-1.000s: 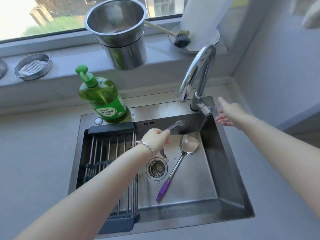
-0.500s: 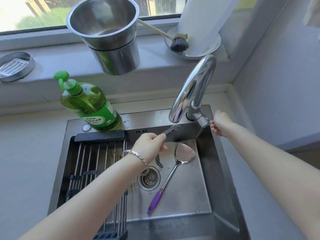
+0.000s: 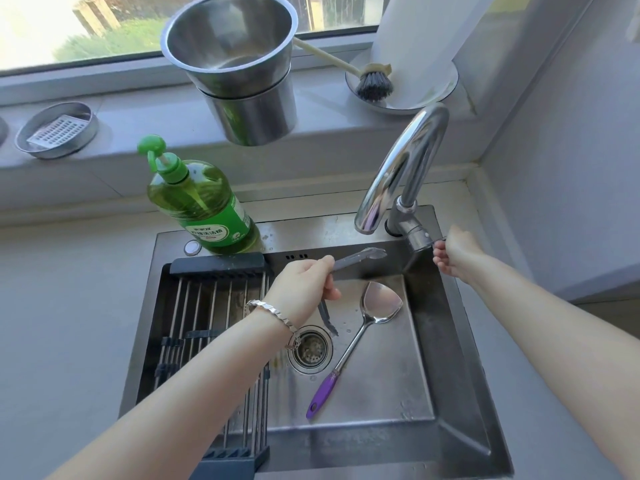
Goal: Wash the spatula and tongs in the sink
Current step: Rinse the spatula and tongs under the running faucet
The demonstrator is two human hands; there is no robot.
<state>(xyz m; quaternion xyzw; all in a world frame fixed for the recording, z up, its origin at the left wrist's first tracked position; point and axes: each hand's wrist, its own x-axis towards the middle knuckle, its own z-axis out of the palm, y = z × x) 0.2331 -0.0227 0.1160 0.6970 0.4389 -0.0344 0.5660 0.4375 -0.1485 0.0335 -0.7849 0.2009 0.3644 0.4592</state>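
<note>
Held the tongs [image 3: 360, 258] in the left hand [image 3: 301, 292], fingers curled round them at the joined end, above the back edge of the sink [image 3: 450, 341] and just below the spout of the faucet [image 3: 408, 161]. Grey and slim, spread wide, with one arm pointing right toward the faucet base and the other hanging down to end just beside the drain [image 3: 310, 348]; the joint itself hidden inside the grip. Had the spatula [image 3: 367, 320] lying flat on the sink floor, untouched by either hand, right of the drain: shiny steel blade toward the back right corner, thin steel shank running diagonally forward, purple handle with a hanging hole toward the front edge. Pinched the thin faucet lever [image 3: 439, 239] with the right hand [image 3: 457, 254] at the sink's back right corner, thumb above and fingers curled beneath, the exact contact hard to make out. Wore a silver bracelet [image 3: 273, 313] on the left wrist. Over the sink's left half, a dark drying rack [image 3: 207, 306], its front end cut off by the bottom of the view. At the back left corner of the sink rim, a green soap bottle [image 3: 204, 206], label print too small to read. On the window ledge behind the counter [image 3: 69, 306], two stacked steel pots [image 3: 242, 74] and a dish brush [image 3: 374, 83].
</note>
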